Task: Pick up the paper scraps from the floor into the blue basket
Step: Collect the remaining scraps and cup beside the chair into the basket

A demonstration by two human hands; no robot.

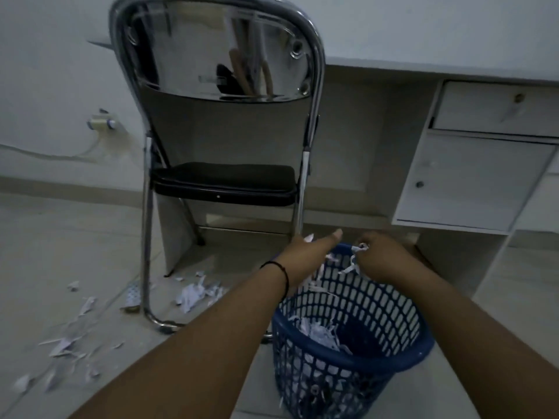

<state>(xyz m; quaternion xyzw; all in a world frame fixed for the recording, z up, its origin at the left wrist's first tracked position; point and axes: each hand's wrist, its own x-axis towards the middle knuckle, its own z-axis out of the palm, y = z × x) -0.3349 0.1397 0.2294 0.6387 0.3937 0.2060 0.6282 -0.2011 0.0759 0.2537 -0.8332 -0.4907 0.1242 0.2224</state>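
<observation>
Head view. Both forearms reach forward over the blue basket (348, 337), which stands on the floor (75, 237) just right of the folding chair (223, 182). Left hand (311, 255) extended above the far rim, fingers straight and released; white scraps show at its palm edge and below it, whether touching cannot be told. Right hand (384, 255) curled, pinching a small bunch of paper strips (357, 258) over the basket mouth. More scraps lie inside the basket. Paper scraps (193, 293) scattered on the floor around the chair's left leg. White bench (472, 152) with drawers behind.
</observation>
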